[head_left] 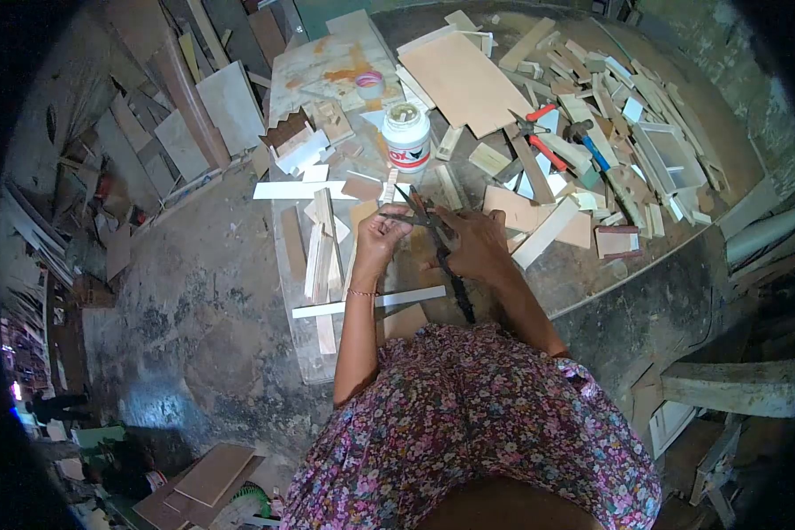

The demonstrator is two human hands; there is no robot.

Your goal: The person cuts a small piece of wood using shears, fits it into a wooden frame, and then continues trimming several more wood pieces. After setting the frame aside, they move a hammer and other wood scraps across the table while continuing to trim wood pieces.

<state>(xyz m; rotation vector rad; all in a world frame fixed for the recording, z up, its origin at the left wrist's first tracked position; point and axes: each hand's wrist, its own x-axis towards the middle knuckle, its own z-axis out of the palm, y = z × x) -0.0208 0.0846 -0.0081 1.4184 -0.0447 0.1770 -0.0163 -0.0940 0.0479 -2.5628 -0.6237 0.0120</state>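
One hand, our right (pixel 475 243), is wrapped around what look like dark metal snips (pixel 429 221), held over the near middle of the bench (pixel 583 278) with the blades parted and pointing left. Our left hand (pixel 380 237) has its fingertips bent together beside the blades; we cannot tell whether they pinch anything. We judge the snips stiff, fairly weighty and perhaps slick at the handles, so we would grip behind the pivot, clear of the edges. Nearer lies a white strip (pixel 411 296), passing under our left forearm. Beyond the hands stands a white jar (pixel 406 141); farther right lie red-handled pliers (pixel 539 137) and a blue-handled hammer (pixel 592 150).
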